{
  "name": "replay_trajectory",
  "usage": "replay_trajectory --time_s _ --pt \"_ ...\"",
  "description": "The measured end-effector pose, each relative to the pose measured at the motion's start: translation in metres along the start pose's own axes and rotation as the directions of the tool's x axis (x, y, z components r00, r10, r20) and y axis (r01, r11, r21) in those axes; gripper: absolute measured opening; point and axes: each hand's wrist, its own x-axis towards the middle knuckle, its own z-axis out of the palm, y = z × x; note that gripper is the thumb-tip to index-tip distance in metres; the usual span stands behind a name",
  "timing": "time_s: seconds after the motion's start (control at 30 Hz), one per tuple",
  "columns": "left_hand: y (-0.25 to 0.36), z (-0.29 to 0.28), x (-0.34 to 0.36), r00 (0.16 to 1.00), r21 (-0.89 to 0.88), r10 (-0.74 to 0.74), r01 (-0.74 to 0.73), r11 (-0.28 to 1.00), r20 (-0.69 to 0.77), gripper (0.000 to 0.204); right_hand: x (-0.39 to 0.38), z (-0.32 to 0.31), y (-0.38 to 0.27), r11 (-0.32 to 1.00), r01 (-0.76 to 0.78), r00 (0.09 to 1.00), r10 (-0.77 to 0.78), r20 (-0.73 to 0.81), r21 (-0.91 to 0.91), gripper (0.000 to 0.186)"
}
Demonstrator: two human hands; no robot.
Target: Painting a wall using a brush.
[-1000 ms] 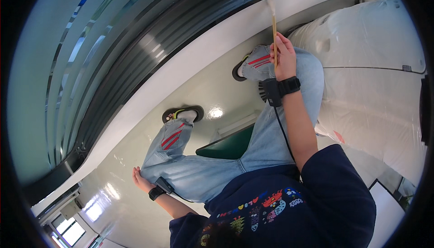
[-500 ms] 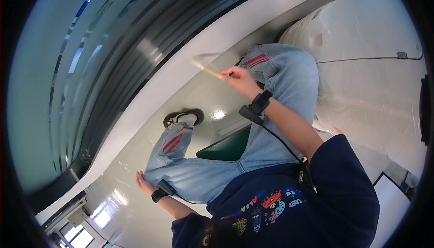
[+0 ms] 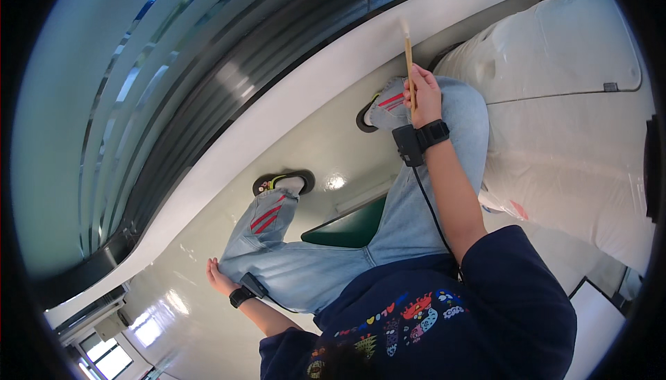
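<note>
In my right hand (image 3: pixel 424 93) is a slim brush (image 3: pixel 408 53) with a wooden handle and a pale, soft-looking tip. My fingers close around the handle, and the brush stands nearly upright in view, its tip in front of the white wall band (image 3: pixel 361 44). I cannot tell whether the tip touches that band. My left hand (image 3: pixel 220 279) lies against the outer side of my left knee, fingers stretched out, with nothing visible in it. Both wrists carry a black strap with a small box, and a cable runs from the right one.
I sit on a dark green seat (image 3: pixel 347 224) with my feet on a glossy pale floor (image 3: pixel 312 148). Striped glass (image 3: pixel 139 102) rises at the left. Close to my right stands a large pale object under clear plastic (image 3: pixel 562 137). A white panel (image 3: pixel 596 324) leans at lower right.
My right hand has moved right and slightly farther up with the brush, which has turned from pointing left to pointing upward. My left hand has stayed by the knee.
</note>
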Motion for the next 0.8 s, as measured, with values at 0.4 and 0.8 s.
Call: replay_trajectory --time_s 0.4,0.8 --pt "-0.005 0.003 0.002 1.000 -0.065 0.023 -0.024 0.998 -0.014 0.024 -0.037 0.027 0.052 0.880 -0.075 0.922 0.240 0.303 -0.469 0.020" --pt "-0.009 0.000 0.002 0.997 -0.079 0.063 -0.067 0.995 -0.048 0.024 -0.004 0.000 0.026 0.989 -0.073 0.985 0.092 0.147 -0.126 0.019"
